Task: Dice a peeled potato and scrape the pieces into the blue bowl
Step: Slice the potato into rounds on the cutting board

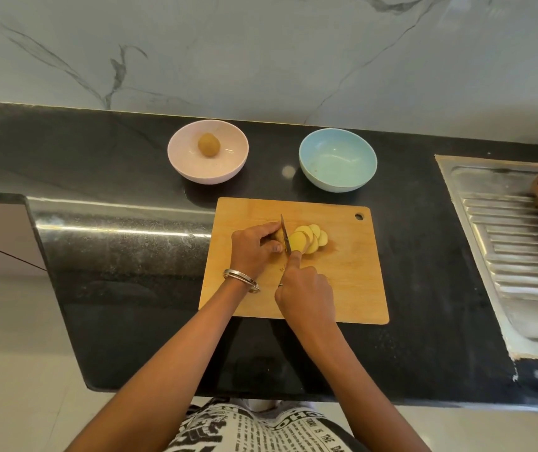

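- So far the potato [279,236] is only part-sliced: about 5 rounds [310,238] lie fanned on the cutting board [342,282]; dicing and scraping remain.
- Left hand [254,247] grip closed over the uncut end; right hand [306,291] grip closed on the knife [284,233].
- Blue bowl [337,159] empty, beyond the board.
- Black stone worktop [130,256], marble wall [261,50], steel drainer [505,249] at right.
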